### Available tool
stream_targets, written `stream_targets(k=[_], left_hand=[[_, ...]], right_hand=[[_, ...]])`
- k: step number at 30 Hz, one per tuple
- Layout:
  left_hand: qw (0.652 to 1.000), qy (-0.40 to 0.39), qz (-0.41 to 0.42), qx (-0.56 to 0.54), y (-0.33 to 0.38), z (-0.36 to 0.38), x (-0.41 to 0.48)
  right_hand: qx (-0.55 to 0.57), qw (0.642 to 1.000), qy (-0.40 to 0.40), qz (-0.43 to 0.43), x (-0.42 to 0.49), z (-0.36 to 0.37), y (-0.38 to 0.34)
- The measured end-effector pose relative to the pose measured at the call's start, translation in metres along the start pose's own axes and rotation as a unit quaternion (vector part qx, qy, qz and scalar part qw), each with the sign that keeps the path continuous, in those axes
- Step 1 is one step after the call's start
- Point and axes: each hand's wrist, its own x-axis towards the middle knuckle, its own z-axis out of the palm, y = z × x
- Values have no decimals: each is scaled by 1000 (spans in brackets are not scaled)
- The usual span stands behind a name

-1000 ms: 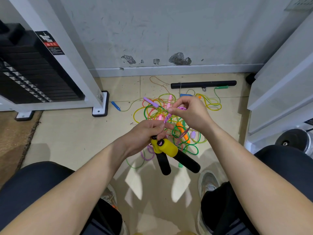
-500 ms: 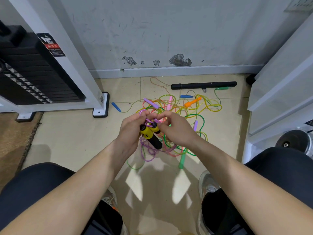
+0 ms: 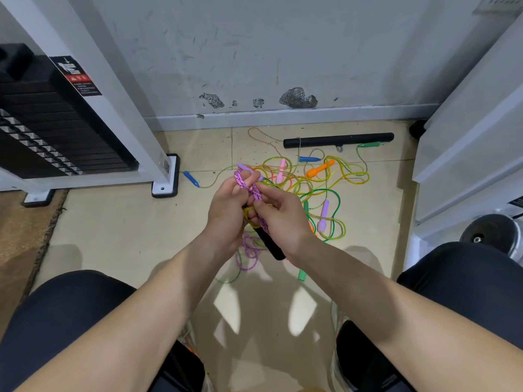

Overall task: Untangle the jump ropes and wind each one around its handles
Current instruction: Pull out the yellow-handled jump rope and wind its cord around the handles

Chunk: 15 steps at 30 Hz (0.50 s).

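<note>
Just nearside of the floor tangle [image 3: 319,170], the left hand [image 3: 226,210] is gripping the yellow-black handles [image 3: 271,246]. The right hand [image 3: 283,219] is pinching the purple braided rope [image 3: 256,192] against them. The rope is probably handling light, limp and grippy, so pinching it close to the handles looks best.

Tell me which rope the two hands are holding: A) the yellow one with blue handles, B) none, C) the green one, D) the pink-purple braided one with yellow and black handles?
D: the left hand and the right hand both grip the pink-purple braided rope, its yellow and black handles between them, while the other ropes lie on the floor.
</note>
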Motion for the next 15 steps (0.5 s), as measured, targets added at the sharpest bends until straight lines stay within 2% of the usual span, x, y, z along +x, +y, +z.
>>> stream_targets(k=[4,6,10,15], left_hand=[[1000,4,15,18,3,-2,0],[1000,24,18,9,0,0,-1],[995,80,25,-61,-8,3,3],[985,142,-3,-98,-1,5,11]], right_hand=[[-17,999,-14,-40,-3,-1,-2],[-95,992,6,-78,-7,4,1],[-267,954,64,-122,-18,16,10],[-228,966,67,-98,-25,20,10]])
